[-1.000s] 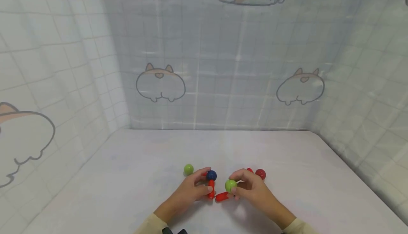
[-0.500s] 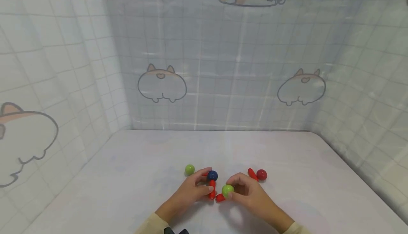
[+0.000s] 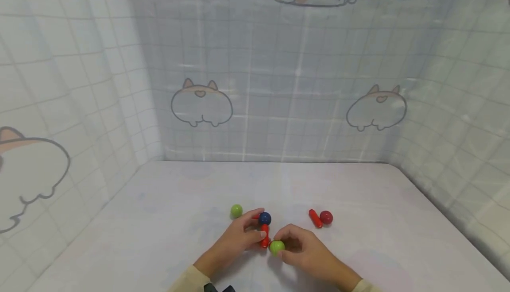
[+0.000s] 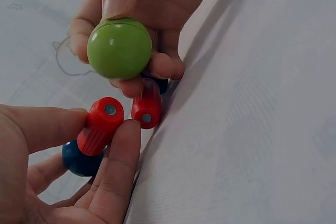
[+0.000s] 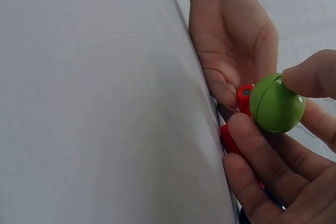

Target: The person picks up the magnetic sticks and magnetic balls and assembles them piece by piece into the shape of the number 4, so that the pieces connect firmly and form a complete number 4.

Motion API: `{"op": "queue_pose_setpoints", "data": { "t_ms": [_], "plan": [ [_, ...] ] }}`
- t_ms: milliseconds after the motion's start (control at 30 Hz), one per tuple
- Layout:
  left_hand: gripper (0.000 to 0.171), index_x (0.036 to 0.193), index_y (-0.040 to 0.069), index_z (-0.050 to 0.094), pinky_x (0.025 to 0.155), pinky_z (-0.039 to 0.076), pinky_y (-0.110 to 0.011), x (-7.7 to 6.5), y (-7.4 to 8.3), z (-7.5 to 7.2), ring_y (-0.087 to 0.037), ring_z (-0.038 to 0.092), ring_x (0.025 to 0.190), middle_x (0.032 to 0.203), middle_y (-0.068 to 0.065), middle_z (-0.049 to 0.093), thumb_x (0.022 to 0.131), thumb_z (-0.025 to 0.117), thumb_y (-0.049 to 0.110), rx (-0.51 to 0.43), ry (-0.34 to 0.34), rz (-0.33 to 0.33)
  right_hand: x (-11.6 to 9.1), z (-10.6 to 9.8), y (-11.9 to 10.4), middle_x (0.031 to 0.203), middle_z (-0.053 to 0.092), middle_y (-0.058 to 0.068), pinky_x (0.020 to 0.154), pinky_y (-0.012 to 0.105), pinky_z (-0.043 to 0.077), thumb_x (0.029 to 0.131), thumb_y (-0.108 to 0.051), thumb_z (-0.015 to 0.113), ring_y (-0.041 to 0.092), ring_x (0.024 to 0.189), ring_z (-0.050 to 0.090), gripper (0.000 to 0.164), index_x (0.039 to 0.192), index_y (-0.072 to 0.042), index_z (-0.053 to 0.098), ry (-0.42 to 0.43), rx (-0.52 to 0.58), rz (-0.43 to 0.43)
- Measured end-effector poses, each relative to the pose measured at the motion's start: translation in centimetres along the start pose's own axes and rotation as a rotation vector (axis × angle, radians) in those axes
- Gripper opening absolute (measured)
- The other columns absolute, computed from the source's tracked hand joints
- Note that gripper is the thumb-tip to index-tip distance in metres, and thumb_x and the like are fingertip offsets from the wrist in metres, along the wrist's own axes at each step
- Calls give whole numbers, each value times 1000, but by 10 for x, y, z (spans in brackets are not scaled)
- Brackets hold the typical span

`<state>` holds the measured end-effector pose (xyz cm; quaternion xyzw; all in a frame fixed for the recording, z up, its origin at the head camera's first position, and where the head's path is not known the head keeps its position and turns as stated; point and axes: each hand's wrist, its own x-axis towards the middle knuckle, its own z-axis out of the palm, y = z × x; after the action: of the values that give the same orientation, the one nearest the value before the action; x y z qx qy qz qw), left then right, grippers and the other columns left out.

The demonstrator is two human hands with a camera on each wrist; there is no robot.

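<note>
My left hand (image 3: 241, 239) pinches a red magnetic rod (image 4: 97, 132) between thumb and fingers; its round metal end shows in the left wrist view. A blue ball (image 3: 264, 218) sits at the rod's far end, and another bit of red (image 3: 256, 217) shows beside it. My right hand (image 3: 308, 250) pinches a glossy green ball (image 3: 276, 247) with a seam line. Under the right fingers, a second red rod (image 4: 147, 109) lies close to my left fingertips, with a dark blue ball (image 4: 161, 84) partly hidden behind it.
On the white table (image 3: 191, 186), another green ball (image 3: 237, 210) lies beyond the left hand. A loose red rod (image 3: 315, 218) and a dark red ball (image 3: 326, 217) lie together beyond the right hand. Printed curtain walls (image 3: 287, 119) surround the table.
The right hand has moved left and nearer me with the green ball, close to the left hand's rod. This uncovers the loose red rod behind. The left hand has barely moved.
</note>
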<state>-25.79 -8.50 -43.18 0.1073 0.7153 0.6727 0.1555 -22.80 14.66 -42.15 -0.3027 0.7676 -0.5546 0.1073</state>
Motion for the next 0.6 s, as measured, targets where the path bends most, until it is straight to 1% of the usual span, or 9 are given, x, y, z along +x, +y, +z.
{"op": "queue_pose_setpoints", "data": {
  "t_ms": [200, 333, 600],
  "plan": [
    [65, 145, 12, 45, 81, 55, -38, -2, 0, 3, -26, 62, 96, 128, -16, 52, 85, 70, 7, 10, 12, -3, 0, 2, 1, 108, 65, 1, 89, 23, 48, 91, -20, 68, 20, 100, 62, 23, 113, -13, 64, -11, 17, 35],
    [64, 145, 13, 45, 81, 55, -38, -2, 0, 3, -26, 61, 98, 128, -15, 53, 86, 71, 9, 24, 26, 3, 1, 4, -1, 108, 66, 1, 88, 23, 49, 91, -21, 69, 20, 99, 63, 22, 111, -15, 64, -23, 25, 43],
    [63, 145, 12, 44, 81, 55, -39, -2, -1, 1, -26, 61, 98, 127, -15, 53, 87, 70, 10, 18, 42, 13, 3, 8, 0, 106, 68, -3, 87, 23, 50, 89, -24, 71, 17, 97, 64, 22, 110, -20, 64, -30, -4, 84]
  ]
}}
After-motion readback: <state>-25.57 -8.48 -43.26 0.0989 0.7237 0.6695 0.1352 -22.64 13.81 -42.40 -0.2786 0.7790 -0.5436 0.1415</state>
